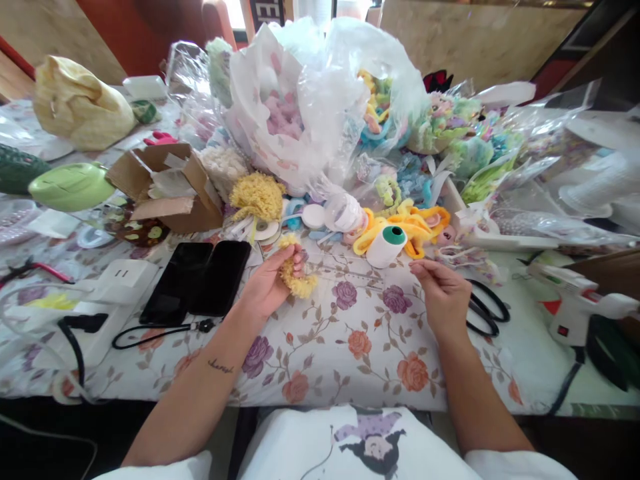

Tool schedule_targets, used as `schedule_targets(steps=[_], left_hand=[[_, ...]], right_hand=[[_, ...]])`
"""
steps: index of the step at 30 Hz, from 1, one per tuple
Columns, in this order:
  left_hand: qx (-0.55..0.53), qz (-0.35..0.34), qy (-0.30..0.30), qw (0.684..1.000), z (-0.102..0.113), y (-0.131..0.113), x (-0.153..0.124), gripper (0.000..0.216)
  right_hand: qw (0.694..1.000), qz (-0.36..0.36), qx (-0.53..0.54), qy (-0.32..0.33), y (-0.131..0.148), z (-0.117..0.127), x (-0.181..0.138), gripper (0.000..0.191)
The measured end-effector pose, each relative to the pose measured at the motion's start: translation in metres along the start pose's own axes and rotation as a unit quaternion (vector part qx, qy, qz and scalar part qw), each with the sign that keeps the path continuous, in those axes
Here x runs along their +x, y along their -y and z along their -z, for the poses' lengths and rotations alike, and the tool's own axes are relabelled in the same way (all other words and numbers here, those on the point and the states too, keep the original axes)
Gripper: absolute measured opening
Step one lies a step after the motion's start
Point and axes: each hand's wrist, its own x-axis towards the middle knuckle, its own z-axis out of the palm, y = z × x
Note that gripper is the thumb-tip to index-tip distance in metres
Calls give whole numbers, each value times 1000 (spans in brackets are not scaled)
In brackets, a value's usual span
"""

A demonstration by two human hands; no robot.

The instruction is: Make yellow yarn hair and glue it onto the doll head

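Observation:
My left hand [270, 283] is closed on a small fluffy yellow yarn piece [296, 275], held just above the floral tablecloth [360, 340]. My right hand [443, 293] hovers to the right with fingertips pinched together; a thin thread seems to run from it toward the yarn piece, though it is barely visible. A white thread spool with a green core [386, 245] lies just beyond, between the two hands. A larger yellow pompom [257, 197] sits behind the left hand.
Two black phones [197, 280] lie left of my left hand, next to a white power strip [117, 280]. Black scissors [487, 310] and a white glue gun [575, 300] lie at right. Plastic bags of colourful yarn pieces [320, 100] and a torn cardboard box [167, 190] fill the back.

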Motion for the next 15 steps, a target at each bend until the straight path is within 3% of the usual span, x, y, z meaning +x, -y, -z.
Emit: schedule_targets(steps=[8,15], left_hand=[[22,-6,-48,999,-5,-6,-4,3],[77,-32,-150,985,-11,-6,-5,19]], right_hand=[[999,-29,-4,20,-5,3,4,15],[999,-9,-17,31,-9,6,9,10]])
